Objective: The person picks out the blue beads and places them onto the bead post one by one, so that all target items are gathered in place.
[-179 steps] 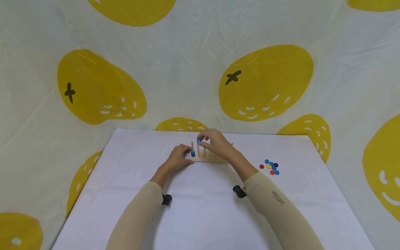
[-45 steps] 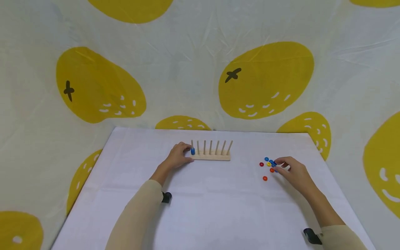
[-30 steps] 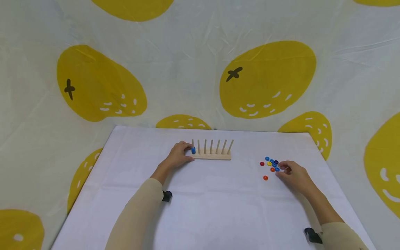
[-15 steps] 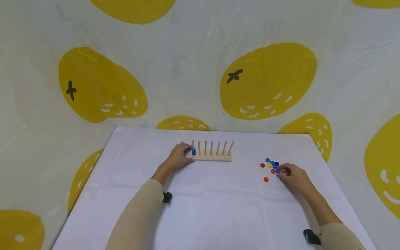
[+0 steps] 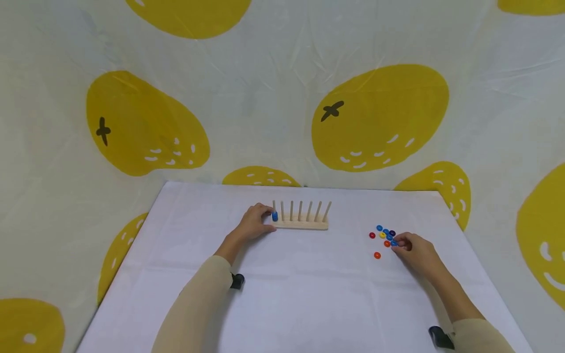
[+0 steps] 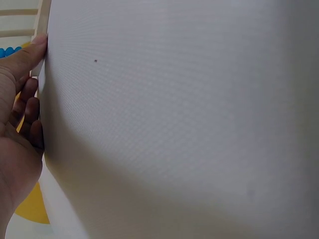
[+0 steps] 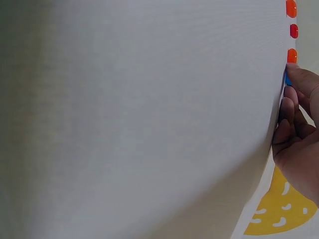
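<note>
Grip of the right hand [image 5: 416, 250] is narrow, pinching a blue ring bead [image 5: 393, 243] at its fingertips, toward the left; round, without a long axis, the bead seems flat on the tabletop [image 5: 309, 289]. Farther off, leftward, the wooden peg rack [image 5: 304, 226] runs left to right, its pegs [image 5: 300, 211] upward; the nearer left hand [image 5: 252, 223] holds its left end.

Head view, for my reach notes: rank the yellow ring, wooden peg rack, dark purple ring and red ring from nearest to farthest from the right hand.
1. Dark purple ring, just beyond the fingertips of the right hand.
2. Yellow ring, to the hand's left.
3. Red ring, left of the yellow one.
4. Wooden peg rack, well left of the red ring.
</note>
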A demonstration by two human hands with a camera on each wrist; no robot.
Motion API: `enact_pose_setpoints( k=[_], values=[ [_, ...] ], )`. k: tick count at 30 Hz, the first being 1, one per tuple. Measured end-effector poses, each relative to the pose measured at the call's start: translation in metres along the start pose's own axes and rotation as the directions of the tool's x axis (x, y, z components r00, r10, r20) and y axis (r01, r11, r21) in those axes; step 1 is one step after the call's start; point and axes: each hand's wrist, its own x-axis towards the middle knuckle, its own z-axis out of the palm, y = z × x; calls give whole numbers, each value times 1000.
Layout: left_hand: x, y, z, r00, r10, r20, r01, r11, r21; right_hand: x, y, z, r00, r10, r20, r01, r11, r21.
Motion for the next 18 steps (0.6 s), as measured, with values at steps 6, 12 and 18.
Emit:
enact_pose_setpoints(
  k=[6,12,18],
  values=[
    [0,1,0,1000,-1,2,1,1000,-10,1,1,0,1000,-13,-4,13,1000,-7],
    [0,1,0,1000,-5,-3,5,1000,-2,2,2,0,1000,-29,-10,28,1000,-11],
    [0,2,0,1000,-5,-2,5,1000,2,1,2,0,1000,-27,-9,26,1000,-9]
  ],
)
